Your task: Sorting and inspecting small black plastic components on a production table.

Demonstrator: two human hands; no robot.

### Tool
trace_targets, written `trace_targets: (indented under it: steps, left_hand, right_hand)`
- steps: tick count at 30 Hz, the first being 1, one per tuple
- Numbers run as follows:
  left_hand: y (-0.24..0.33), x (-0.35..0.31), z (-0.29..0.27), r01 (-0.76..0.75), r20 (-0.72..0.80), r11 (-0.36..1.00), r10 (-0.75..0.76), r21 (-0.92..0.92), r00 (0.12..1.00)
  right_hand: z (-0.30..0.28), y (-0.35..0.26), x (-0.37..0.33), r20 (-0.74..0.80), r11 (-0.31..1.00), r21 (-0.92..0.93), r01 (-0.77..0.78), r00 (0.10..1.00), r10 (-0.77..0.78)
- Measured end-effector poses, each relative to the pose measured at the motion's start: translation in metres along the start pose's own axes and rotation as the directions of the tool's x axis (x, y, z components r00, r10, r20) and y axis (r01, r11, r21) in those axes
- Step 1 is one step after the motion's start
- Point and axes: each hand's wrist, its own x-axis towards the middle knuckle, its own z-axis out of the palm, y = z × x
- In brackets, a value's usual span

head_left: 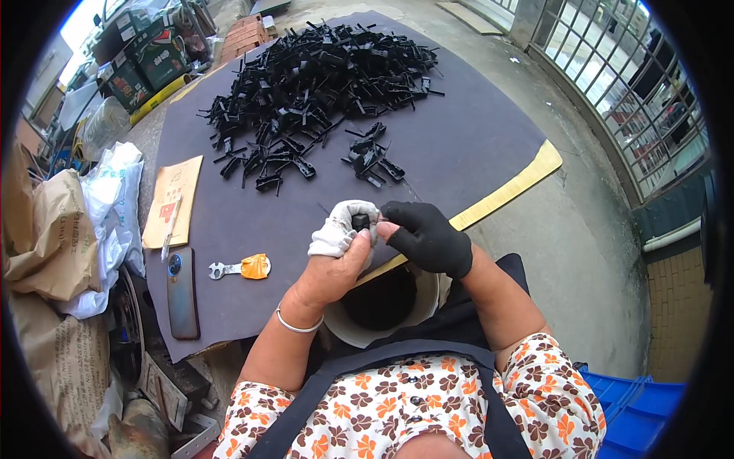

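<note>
My left hand point(342, 239), partly covered by a white cloth glove, is closed around a small black plastic part point(360, 222). Its end shows between the thumb and fingers. My right hand point(430, 237) wears a black fingerless glove and touches the left fingertips. Its thumb and forefinger are pinched together beside the part; what they grip is too small to make out. Beyond the hands, a few loose black plastic parts point(371, 158) lie on the dark table sheet point(252, 210). A large heap of similar parts point(321, 76) rises at the far side.
Below my hands stands a pale bucket point(433, 294) with a dark inside. On the table's left lie a phone point(183, 294), a wrench wrapped in yellow tape point(225, 270) and a brown envelope point(180, 180). Bags point(57, 222) crowd the left; a barred gate point(612, 84) stands right.
</note>
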Motion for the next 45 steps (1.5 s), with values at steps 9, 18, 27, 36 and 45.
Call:
trace_targets:
  steps: [9, 18, 27, 36, 45]
  left_hand:
    - [-0.008, -0.002, 0.005, -0.258, -0.018, 0.807, 0.315, 0.531, 0.949]
    - [0.023, -0.017, 0.012, -0.401, 0.343, 0.533, 0.209, 0.745, 0.916]
    - [0.018, -0.001, -0.008, -0.344, -0.068, 0.652, 0.519, 0.675, 0.852]
    - [0.007, -0.002, -0.008, 0.047, -0.028, 0.983, -0.043, 0.177, 0.999]
    - [-0.001, -0.007, -0.001, -0.158, -0.028, 0.957, 0.170, 0.242, 0.985]
  right_hand:
    - [0.001, 0.000, 0.004, 0.141, 0.995, -0.079, -0.059, 0.988, 0.069]
    - [-0.027, 0.032, 0.035, -0.320, 0.629, -0.735, -0.255, 0.947, 0.010]
    - [-0.031, -0.007, 0.003, 0.124, 0.911, -0.409, 0.054, 0.992, -0.003]
    - [-0.007, -0.014, -0.002, -0.063, 0.980, -0.197, 0.020, 0.997, -0.033]
    - [0.017, -0.010, -0.001, -0.222, 0.992, -0.102, -0.070, 0.974, 0.046]
